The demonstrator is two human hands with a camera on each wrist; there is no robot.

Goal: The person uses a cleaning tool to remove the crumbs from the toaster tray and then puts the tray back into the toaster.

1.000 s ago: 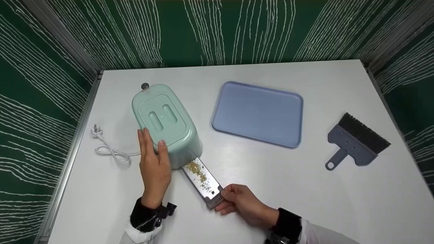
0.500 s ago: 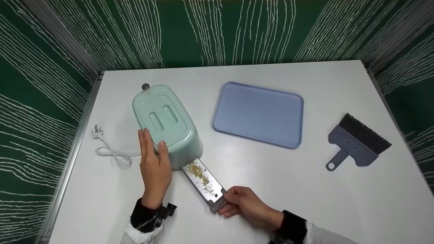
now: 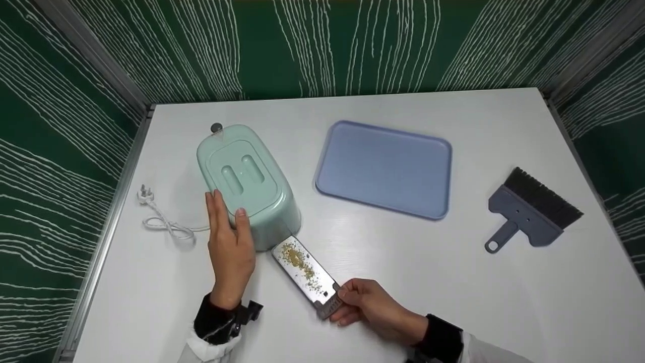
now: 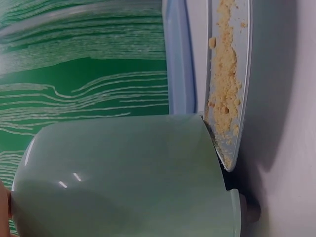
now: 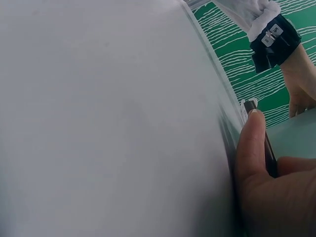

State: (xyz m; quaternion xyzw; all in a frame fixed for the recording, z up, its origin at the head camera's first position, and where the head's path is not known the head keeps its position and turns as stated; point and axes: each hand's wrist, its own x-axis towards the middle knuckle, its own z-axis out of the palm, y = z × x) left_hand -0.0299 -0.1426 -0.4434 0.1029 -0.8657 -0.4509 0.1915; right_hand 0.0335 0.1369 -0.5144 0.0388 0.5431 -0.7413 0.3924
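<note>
A mint-green toaster (image 3: 242,171) with a lid stands on the left of the white table. My left hand (image 3: 230,257) rests against its near left side, fingers straight. My right hand (image 3: 378,308) pinches the dark grey handle (image 3: 330,305) of a shiny metal crumb tray (image 3: 320,278). Yellow-brown crumbs (image 3: 297,258) lie along the tray. In the left wrist view, the tray's inner end is right at the slot low in the toaster (image 4: 118,173), its corner showing. My right thumb (image 5: 253,148) lies along the tray's edge in the right wrist view.
A blue rectangular tray (image 3: 383,171) lies right of the toaster. Farther right is a grey brush (image 3: 529,214) with black bristles. The toaster's white cord and plug (image 3: 166,222) lie to its left. Green walls with white streaks (image 3: 352,50) enclose the table.
My right hand has drawn the crumb tray farther out, toward the lower right, so its far end now shows at the toaster's slot. The left hand and toaster have stayed put.
</note>
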